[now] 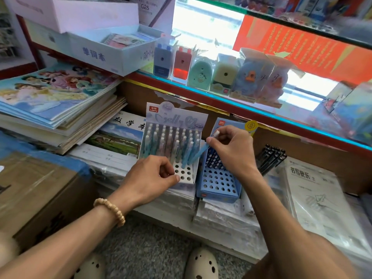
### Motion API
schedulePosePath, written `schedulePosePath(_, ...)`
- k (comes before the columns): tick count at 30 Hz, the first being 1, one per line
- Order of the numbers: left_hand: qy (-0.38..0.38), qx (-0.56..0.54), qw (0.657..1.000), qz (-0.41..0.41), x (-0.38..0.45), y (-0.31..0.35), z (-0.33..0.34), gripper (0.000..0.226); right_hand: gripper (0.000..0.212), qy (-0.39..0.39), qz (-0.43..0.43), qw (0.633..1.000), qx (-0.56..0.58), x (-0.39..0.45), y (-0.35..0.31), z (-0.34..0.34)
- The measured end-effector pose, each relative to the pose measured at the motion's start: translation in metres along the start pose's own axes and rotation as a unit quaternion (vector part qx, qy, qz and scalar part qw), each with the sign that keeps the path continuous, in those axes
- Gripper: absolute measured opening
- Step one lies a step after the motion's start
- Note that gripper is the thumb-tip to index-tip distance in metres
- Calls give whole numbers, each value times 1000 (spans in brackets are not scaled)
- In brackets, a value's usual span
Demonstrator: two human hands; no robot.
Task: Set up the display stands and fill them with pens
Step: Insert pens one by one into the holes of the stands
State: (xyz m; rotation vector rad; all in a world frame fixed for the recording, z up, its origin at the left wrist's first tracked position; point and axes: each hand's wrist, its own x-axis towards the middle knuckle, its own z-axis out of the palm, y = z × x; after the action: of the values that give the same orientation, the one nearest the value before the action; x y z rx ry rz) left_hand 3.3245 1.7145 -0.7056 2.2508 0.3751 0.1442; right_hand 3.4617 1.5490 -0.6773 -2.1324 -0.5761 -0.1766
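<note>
Pale-blue pen [198,153]; white stand [184,175]; blue stand [219,183].

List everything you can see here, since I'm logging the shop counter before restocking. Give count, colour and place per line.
white pen stand: one, mostly filled with pastel pens, centre, front holes bare
blue pen stand: one, no pens in its visible holes, right of the white one
blue pen: one, tilted over the white stand's right edge
black pens: one bundle, right of the blue stand
pencil sharpeners: about six boxed, mixed colours, glass counter
picture books: one stack, far left
cardboard box: one, brown, lower left
left hand: rests at the white stand's front, beaded bracelet on wrist
right hand: pinches the blue pen
</note>
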Motion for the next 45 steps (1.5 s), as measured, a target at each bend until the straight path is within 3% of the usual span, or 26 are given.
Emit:
schedulePosePath(12, -34, 128, 988, 83, -8, 1, -1, 18, 5, -23, -6, 997, -67, 5, 13, 22)
schedulePosePath(21, -60, 157, 980, 103, -11, -1, -2, 19, 6, -13, 6, 998, -63, 10, 16, 25)
schedulePosePath(30, -74, 177, 976, 106, -10, -2, 0, 27, 15, -104, -5, 986, -133, 5, 19, 37)
schedulePosePath(45, -87, 203, 969, 113, -15, -1, -4, 35, 15, -52, 39, 992, -108, -3, 20, 43)
